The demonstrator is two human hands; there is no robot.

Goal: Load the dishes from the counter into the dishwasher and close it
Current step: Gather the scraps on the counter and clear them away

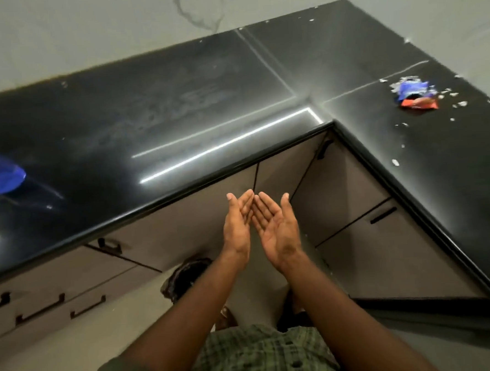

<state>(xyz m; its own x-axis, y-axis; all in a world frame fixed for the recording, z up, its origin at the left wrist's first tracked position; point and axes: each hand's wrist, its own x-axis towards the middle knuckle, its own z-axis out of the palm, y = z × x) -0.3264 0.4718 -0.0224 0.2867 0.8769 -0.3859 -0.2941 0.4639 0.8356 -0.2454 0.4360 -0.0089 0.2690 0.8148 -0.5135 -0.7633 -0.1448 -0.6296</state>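
Both empty: left hand (238, 228), right hand (278, 232).

The desk (176, 109) is black polished stone, glossy enough to mirror light strips, with dull smears across its middle and pale crumbs near the right corner. A crumpled wrapper (416, 96) there looks like shiny foil or plastic, blue and orange. The cabinet fronts (352, 178) below are matt grey-brown and smooth, with dark handles (87, 306). The wall (85, 31) looks like pale veined marble. The shirt (263, 356) is woven green checked cloth.
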